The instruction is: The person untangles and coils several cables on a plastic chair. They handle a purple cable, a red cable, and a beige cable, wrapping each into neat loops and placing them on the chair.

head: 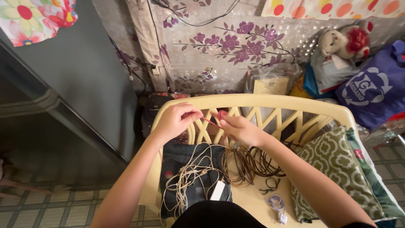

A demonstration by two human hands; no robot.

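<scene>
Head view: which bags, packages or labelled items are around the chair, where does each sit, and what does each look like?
Blue bag: far right behind the chair, soft fabric, white round emblem and lettering.
Clear plastic package: against the wall behind the chair back, crinkled, with a tan card inside.
Grey-white pouch: under the plush toy, with a small white label.

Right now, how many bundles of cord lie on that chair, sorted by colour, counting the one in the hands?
Red cord, held between left hand and right hand: 1
Beige cord bundle: 1
Brown cord coil: 1
Black cord: 1
Pale lilac cord: 1
Total: 5
</scene>
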